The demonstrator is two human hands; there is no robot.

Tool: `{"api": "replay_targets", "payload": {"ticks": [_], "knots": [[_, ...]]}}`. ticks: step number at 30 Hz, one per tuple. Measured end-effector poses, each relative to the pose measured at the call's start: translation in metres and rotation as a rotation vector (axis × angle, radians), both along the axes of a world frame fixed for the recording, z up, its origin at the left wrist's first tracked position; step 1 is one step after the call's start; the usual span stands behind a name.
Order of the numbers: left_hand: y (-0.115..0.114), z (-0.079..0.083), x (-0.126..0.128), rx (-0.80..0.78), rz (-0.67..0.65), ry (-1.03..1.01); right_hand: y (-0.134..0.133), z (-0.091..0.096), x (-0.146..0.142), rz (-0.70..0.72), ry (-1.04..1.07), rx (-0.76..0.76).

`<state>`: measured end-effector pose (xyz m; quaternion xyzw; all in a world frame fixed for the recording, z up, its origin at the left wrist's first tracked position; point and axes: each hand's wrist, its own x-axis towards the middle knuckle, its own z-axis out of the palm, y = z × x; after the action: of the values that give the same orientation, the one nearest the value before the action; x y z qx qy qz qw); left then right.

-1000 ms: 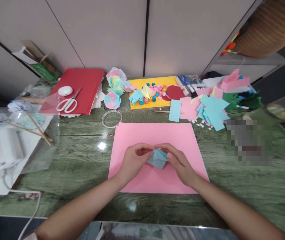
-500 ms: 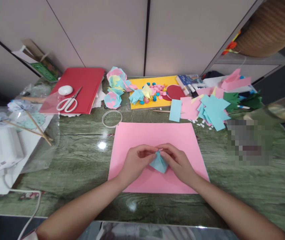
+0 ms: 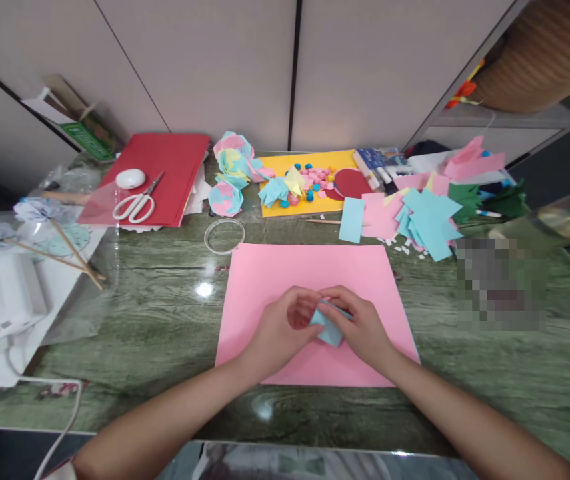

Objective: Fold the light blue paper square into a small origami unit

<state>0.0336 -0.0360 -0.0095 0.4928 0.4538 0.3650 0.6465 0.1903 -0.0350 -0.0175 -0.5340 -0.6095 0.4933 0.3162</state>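
Observation:
A small folded piece of light blue paper is pinched between my two hands, above a pink sheet. My left hand grips its left edge, the thumb on the near face and the fingers curled behind. On the paper's right side, my right hand is closed, thumb and fingers pressed on its upper part. The fingertips of both hands meet at the top and hide part of the folds.
Behind the pink sheet lie a roll of tape, paper flowers, a yellow sheet with small beads, and blue paper pieces. White scissors rest on a red folder. A white power strip stands at left.
The blue paper has turned and shifted slightly right in my fingers. My left thumb has slid lower along it, and the gap between left thumb and fingers has widened.

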Motion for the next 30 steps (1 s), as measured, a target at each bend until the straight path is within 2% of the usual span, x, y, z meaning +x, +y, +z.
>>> {"api": "replay_targets", "payload": {"ticks": [4,10,16,19,25,30], "knots": [[0.006,-0.002,-0.005,-0.067,0.017,-0.129,-0.001,0.001,0.0,0.006,0.036,0.017],[0.016,-0.004,-0.012,-0.285,0.167,-0.34,-0.001,0.0,0.001,-0.006,0.128,0.027],[0.018,-0.005,-0.013,-0.477,0.221,-0.416,-0.001,0.001,0.001,0.02,0.058,0.042],[0.017,-0.004,-0.013,-0.471,0.207,-0.424,0.0,0.001,0.001,0.016,0.035,0.066],[0.014,-0.001,-0.01,-0.306,0.098,-0.351,0.0,0.001,0.001,-0.015,-0.042,0.155],[0.014,-0.004,-0.01,-0.294,0.126,-0.318,0.001,0.002,0.0,0.006,-0.052,0.175]]}}
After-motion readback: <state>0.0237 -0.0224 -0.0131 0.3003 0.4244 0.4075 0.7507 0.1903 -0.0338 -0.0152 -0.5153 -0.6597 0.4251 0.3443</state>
